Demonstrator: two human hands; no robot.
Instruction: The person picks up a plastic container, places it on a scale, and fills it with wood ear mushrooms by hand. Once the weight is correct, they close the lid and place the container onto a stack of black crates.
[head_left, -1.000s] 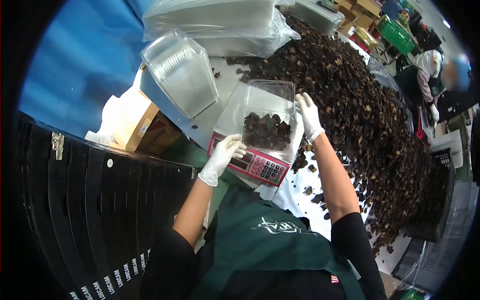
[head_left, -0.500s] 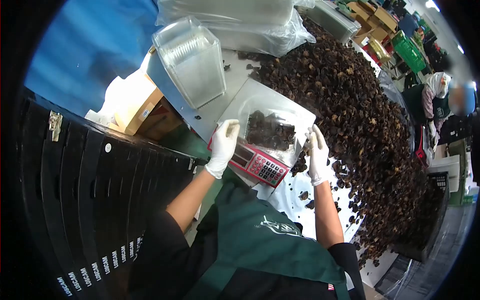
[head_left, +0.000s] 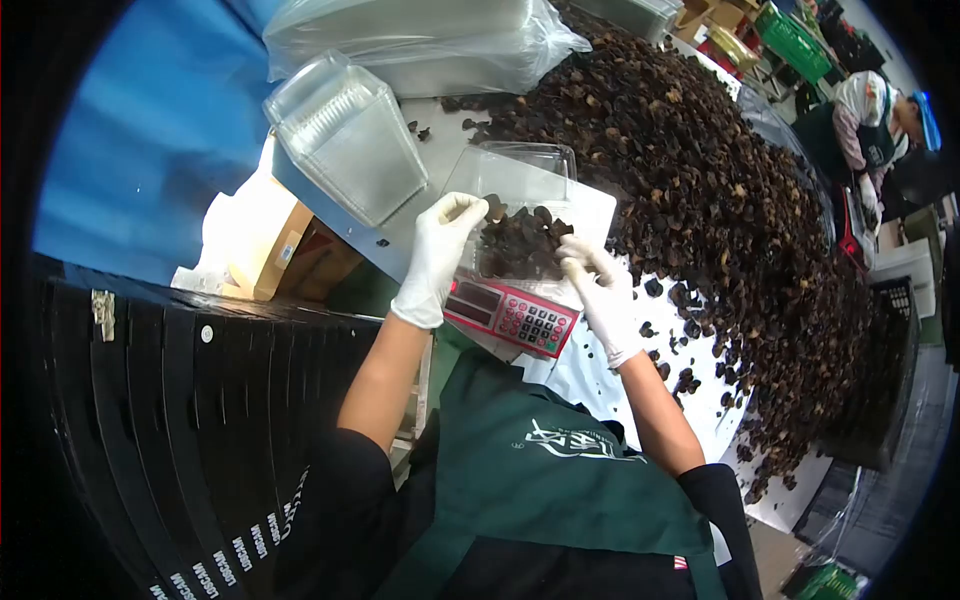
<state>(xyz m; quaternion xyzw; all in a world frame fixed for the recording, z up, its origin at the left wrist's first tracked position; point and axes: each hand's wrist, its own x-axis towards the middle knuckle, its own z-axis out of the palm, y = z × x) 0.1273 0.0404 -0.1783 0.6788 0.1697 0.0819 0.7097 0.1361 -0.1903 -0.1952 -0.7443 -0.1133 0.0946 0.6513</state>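
Note:
A clear plastic box (head_left: 492,262) of dark dried wood ear fungus (head_left: 522,243) sits on the metal pan of a red scale (head_left: 535,325). Its clear lid (head_left: 530,155) lies folded back on the far side. My left hand (head_left: 440,250), in a white glove, pinches a brownish piece of the fungus at the box's left side. At the opposite side is my gloved right hand (head_left: 603,295), thumb and fingers drawn together by the fungus; what they grip is hidden.
A large heap of dried fungus (head_left: 700,170) covers the table to the right. Nested clear boxes (head_left: 350,140) and bagged boxes (head_left: 430,45) stand beyond the scale. Black stacked crates (head_left: 200,400) line the left. Another person (head_left: 860,130) works at the far right.
The clear lid now shows folded back behind the fungus. Both hands have moved in to the box; the left pinches a fungus piece. The view has shifted slightly.

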